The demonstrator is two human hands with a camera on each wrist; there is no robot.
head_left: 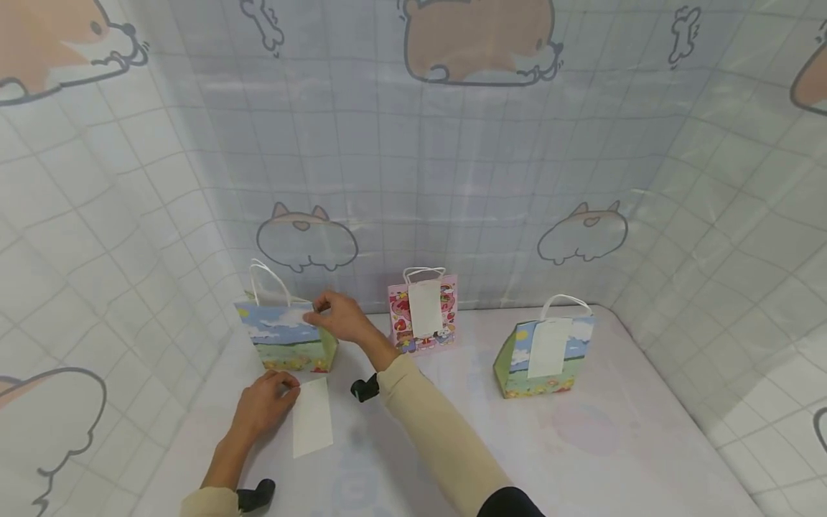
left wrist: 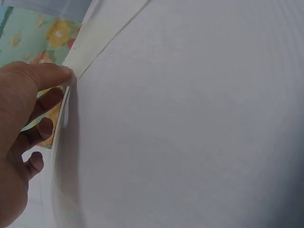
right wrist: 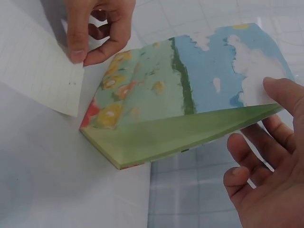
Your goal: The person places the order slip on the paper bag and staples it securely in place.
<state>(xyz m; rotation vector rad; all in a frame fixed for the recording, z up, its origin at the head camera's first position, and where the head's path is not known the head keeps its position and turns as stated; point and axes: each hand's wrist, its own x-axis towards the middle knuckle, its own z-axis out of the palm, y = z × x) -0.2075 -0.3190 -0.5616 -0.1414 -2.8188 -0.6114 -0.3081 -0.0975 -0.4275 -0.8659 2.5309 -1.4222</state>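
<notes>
At the left of the head view stands a gift bag (head_left: 284, 339) with a sky-and-meadow print and white handles. My right hand (head_left: 349, 319) grips its upper right edge; in the right wrist view the thumb lies on the printed front and the other fingers are behind. A blank, pale cream slip of paper (head_left: 313, 424) lies in front of the bag. My left hand (head_left: 263, 406) pinches its corner nearest the bag between thumb and index finger, with the remaining fingers loosely bent. Faint lines show on the paper in the right wrist view.
A pink gift bag (head_left: 395, 316) with cartoon figures stands at the back middle, a white slip (head_left: 425, 309) on its front. Another meadow-print bag (head_left: 578, 359) stands at the right, also bearing a white slip (head_left: 548, 348). Patterned curtain walls (head_left: 452, 165) enclose the white tabletop (head_left: 614, 459).
</notes>
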